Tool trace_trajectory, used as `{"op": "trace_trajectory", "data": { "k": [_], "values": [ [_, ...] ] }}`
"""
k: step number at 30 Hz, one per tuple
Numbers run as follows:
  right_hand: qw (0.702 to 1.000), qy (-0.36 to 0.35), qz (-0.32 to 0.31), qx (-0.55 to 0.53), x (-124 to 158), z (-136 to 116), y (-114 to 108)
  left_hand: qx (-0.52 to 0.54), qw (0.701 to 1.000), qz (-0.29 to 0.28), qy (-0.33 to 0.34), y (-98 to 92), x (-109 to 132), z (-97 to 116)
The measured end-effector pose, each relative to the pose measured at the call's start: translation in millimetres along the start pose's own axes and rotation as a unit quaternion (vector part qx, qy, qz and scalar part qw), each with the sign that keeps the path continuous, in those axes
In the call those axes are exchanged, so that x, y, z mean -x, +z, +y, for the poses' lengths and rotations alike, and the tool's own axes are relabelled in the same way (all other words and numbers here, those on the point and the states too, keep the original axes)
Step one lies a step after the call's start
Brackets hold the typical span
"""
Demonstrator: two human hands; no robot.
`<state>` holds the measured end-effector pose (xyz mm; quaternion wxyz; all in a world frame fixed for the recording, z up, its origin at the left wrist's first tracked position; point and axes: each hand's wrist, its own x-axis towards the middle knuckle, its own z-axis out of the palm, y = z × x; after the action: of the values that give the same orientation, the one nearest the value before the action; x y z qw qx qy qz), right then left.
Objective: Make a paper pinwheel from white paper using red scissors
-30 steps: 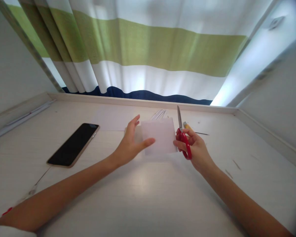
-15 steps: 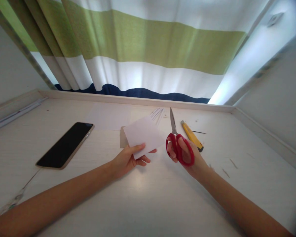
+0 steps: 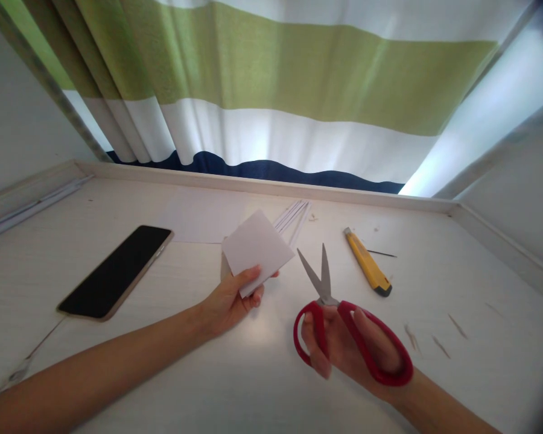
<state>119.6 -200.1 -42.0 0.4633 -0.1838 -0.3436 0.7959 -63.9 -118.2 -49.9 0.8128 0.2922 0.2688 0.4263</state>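
Observation:
My left hand [image 3: 235, 298] pinches a white piece of paper [image 3: 257, 250] by its lower corner, thumb on top and fingers beneath. It is held tilted above the table. Fingers of my right hand [image 3: 344, 343] pass through the red handles of a pair of scissors [image 3: 326, 283]. The blades are spread apart and point up and away, just right of the paper without touching it. Behind the paper lie several narrow white paper strips [image 3: 293, 216]. To the right of the scissors lies a yellow box cutter [image 3: 366, 261] with a dark end.
At the left lies a black-screened phone [image 3: 116, 271] with a thin cord at its near end. A white sheet [image 3: 201, 217] lies at the back. Small scraps [image 3: 441, 346] and a thin dark stick [image 3: 382, 253] are at the right. A raised rim [image 3: 235, 184] edges the table before a striped curtain [image 3: 271, 72].
My right hand has come nearer and lower, and the scissors' blades have opened from closed. The paper in my left hand has turned slightly and shifted a little left.

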Motion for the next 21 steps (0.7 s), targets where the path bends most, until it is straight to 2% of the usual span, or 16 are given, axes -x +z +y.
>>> {"op": "trace_trajectory", "data": {
  "k": [5,10,21],
  "values": [
    [0.998,0.018,0.002,-0.065,2.6,7.9,-3.0,0.001,1.0,0.006,0.011,-4.2,-3.1,-0.7],
    [0.998,0.025,0.011,-0.064,2.8,15.7,-7.1,-0.013,1.0,0.008,0.009,-3.3,-2.6,-0.9],
    [0.999,0.023,0.008,-0.045,5.1,13.7,-4.4,-0.013,1.0,-0.002,0.001,-2.5,-3.0,-1.4]
  ]
}}
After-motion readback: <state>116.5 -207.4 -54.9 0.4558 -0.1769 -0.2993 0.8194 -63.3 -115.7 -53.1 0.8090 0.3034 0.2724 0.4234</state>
